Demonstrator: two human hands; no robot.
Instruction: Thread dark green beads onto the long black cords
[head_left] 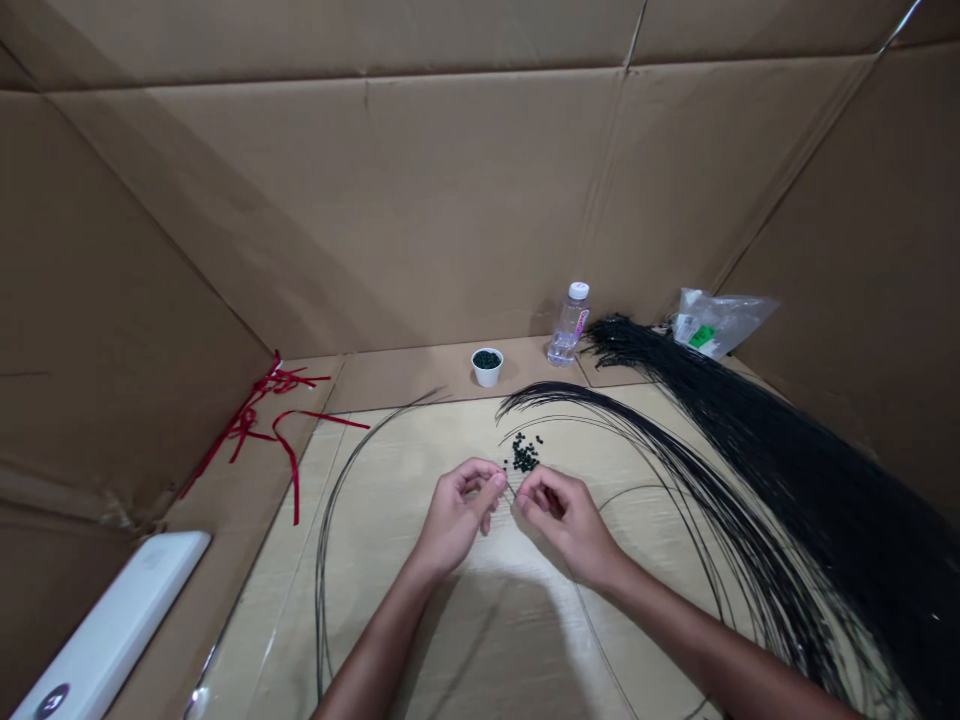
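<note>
The left hand (454,520) and the right hand (566,525) are held close together above a pale cardboard sheet (420,470), their fingertips pinched in from both sides on a thin black strand (510,488); whether a bead is also gripped there is hidden by the fingers. Just beyond the hands, a small heap of dark beads (524,455) is lying loose on the sheet, and a white cup (487,367) filled with more dark beads is set farther back, near a clear plastic water bottle (569,325). As far as can be judged, very little has been done: no finished piece can be made out, the cup is seen well filled, and most of the long black strands (787,500) are left in a thick bundle across the right side, with a looser arc of them curved over the sheet toward the hands. A single looped black strand (322,600) is laid out to the left. A tangle of red ribbon (259,410) is strewn by the left cardboard wall (127,300), and a plastic bag (712,322) is lying behind the bundle.
</note>
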